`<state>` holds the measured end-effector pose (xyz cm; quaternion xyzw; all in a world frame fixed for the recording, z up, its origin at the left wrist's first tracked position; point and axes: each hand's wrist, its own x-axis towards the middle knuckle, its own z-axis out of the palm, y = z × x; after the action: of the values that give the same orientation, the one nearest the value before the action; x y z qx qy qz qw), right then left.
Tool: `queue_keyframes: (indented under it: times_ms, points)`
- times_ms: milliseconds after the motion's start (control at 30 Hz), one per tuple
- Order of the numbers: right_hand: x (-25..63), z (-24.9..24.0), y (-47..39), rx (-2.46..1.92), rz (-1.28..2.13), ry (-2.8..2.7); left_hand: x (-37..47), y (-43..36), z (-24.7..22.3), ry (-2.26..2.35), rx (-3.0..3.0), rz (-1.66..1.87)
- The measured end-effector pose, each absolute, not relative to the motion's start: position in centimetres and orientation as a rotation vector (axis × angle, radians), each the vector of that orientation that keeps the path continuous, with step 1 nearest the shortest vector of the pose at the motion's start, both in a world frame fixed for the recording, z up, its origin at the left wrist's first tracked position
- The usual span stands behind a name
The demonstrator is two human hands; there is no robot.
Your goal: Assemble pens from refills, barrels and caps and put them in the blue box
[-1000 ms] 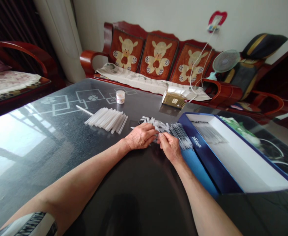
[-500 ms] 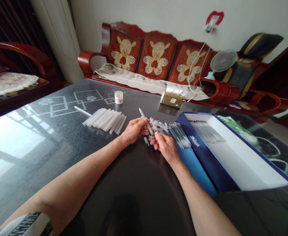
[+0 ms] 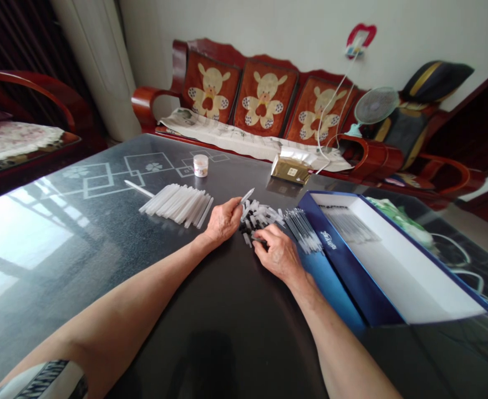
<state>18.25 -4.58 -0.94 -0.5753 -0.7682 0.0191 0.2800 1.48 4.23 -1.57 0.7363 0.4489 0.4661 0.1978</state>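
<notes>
My left hand is closed around a white pen barrel, whose pointed tip sticks out up and to the right. Fingers and thumb of my right hand pinch together at the near edge of a pile of small pen caps, translucent white mixed with black pieces. A small greyish piece, seemingly a pen cap, shows between those fingertips. Left of my left hand lies a row of white pen barrels. Pen refills with dark and clear lengths lie in a bundle right of the caps.
A long blue box with a white inside holds more refills. Farther back on the dark glossy table stand a small white tub and a gold tissue pack. Beyond is a wooden sofa.
My hands have moved apart. The pen barrel in my left hand now tilts to the right, and my right hand has left it and come down at the cap pile.
</notes>
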Motion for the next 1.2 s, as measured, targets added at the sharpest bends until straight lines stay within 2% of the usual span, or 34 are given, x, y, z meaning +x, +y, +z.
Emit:
queue_keyframes:
  times_ms: [267,433,767,933,1200]
  points:
    - [18.1,-1.2,-4.3,-1.641,0.028,-2.013,1.5,4.0,-2.4,1.101,2.388,1.296]
    - [18.4,-0.8,-4.1,-1.522,0.083,-1.864,1.5,3.7,-2.3,1.065,2.521,1.224]
    - [20.0,-1.9,-1.8,-1.138,0.912,-0.832,1.6,2.8,-1.7,0.944,2.729,0.945]
    - [19.8,-1.6,-1.6,-0.980,1.029,-0.588,1.7,2.5,-1.5,0.966,2.766,0.837]
    - [19.2,-1.8,-2.1,-0.967,1.055,-0.722,1.7,2.8,-1.7,1.006,2.791,0.827]
